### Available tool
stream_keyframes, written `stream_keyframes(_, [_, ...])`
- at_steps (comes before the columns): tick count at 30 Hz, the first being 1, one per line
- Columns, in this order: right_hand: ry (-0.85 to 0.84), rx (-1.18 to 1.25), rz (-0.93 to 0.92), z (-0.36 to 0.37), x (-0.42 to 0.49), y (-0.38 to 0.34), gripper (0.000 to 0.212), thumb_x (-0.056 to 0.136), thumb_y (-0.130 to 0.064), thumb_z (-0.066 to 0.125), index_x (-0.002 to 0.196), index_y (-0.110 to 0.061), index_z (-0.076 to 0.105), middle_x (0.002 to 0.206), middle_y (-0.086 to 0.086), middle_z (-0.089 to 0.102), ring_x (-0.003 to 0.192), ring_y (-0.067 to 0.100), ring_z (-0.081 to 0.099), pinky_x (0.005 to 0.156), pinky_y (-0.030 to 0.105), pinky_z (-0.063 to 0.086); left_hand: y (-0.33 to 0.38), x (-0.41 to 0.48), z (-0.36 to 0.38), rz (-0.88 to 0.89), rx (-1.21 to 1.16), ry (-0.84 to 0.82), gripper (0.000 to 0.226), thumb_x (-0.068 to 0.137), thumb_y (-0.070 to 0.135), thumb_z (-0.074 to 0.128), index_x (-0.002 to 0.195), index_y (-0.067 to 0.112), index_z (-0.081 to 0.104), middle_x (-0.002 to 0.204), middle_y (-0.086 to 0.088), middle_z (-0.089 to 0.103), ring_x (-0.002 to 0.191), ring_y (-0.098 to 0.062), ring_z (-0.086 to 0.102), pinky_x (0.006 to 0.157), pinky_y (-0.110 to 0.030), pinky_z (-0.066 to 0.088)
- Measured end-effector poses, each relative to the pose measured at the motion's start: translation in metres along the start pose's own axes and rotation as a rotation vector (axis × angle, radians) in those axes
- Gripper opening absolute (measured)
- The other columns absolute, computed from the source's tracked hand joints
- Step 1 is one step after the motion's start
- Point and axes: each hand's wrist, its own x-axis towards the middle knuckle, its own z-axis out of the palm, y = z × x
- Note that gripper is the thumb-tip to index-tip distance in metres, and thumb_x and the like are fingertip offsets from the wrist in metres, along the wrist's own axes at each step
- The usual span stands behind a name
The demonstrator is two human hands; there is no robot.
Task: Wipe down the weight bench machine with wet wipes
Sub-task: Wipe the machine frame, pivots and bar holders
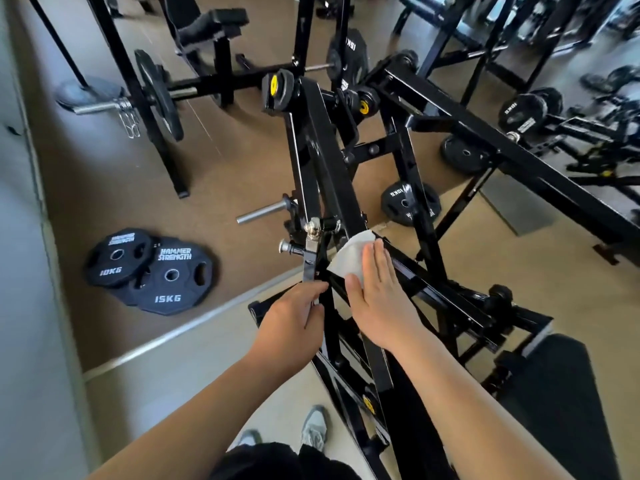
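The black weight bench machine [329,161] fills the middle of the view, its steel arms running away from me. My right hand [377,292] lies flat with straight fingers on a white wet wipe [349,258], pressing it onto a black frame bar. My left hand [291,317] grips a silver-and-black upright bracket of the machine just left of the wipe. The black bench pad [561,393] shows at the lower right.
Two loose plates marked 10KG and 15KG [152,268] lie on the brown floor to the left. A bare steel peg [263,213] sticks out from the frame. A loaded barbell rack [156,95] stands at the back left; more machines crowd the right. My shoes [311,427] are below.
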Motion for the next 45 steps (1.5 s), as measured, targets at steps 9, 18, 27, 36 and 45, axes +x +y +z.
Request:
stream_keyframes(9, [0.136, -0.049, -0.047, 0.037, -0.097, 0.014, 0.077, 0.103, -0.066, 0.004, 0.163, -0.021, -0.012, 0.172, -0.003, -0.018, 0.157, 0.009, -0.019, 0.129, 0.035, -0.003, -0.012, -0.018, 0.008, 0.066, -0.015, -0.041, 0.035, 0.098, 0.007, 0.058, 0.128, 0.022, 0.067, 0.121, 0.017, 0.066, 0.108, 0.012, 0.055, 0.091, 0.000, 0.036])
stream_keyframes(18, [0.137, -0.077, -0.017, 0.012, 0.000, -0.012, 0.084, 0.098, -0.067, 0.001, 0.161, -0.015, -0.020, 0.171, 0.008, -0.021, 0.157, 0.021, -0.021, 0.130, 0.045, 0.000, 0.001, 0.002, 0.004, 0.007, -0.049, -0.026, 0.044, 0.099, 0.008, 0.054, 0.138, 0.025, 0.062, 0.124, 0.026, 0.059, 0.115, 0.009, 0.055, 0.102, -0.010, 0.042])
stream_keyframes(27, [0.090, 0.390, -0.186, 0.005, -0.045, -0.020, 0.061, 0.108, -0.051, 0.008, 0.164, -0.028, 0.003, 0.168, -0.029, 0.002, 0.154, -0.008, -0.008, 0.131, 0.038, 0.001, 0.037, 0.013, 0.015, -0.009, -0.177, 0.051, 0.035, 0.102, 0.009, 0.051, 0.110, 0.042, 0.059, 0.100, 0.018, 0.065, 0.096, -0.007, 0.062, 0.082, -0.022, 0.049])
stream_keyframes(36, [0.103, 1.083, 0.054, -0.022, -0.055, 0.001, 0.058, 0.108, -0.053, 0.018, 0.162, -0.031, 0.025, 0.157, -0.025, 0.039, 0.142, -0.013, 0.035, 0.110, 0.009, 0.036, 0.062, 0.052, 0.060, -0.144, -0.456, -0.072, 0.021, 0.105, 0.044, 0.047, 0.108, 0.027, 0.036, 0.101, -0.006, 0.059, 0.089, -0.020, 0.065, 0.073, -0.041, 0.060])
stream_keyframes(45, [0.429, 0.834, 0.489, -0.015, -0.078, 0.006, 0.041, 0.109, -0.031, 0.046, 0.150, -0.025, 0.051, 0.144, -0.014, 0.057, 0.125, -0.009, 0.052, 0.086, -0.004, 0.040, 0.051, 0.102, 0.091, -0.310, -0.262, 0.152, 0.067, 0.105, 0.041, 0.042, 0.156, 0.010, 0.014, 0.157, -0.010, 0.031, 0.144, -0.028, 0.035, 0.120, -0.049, 0.035])
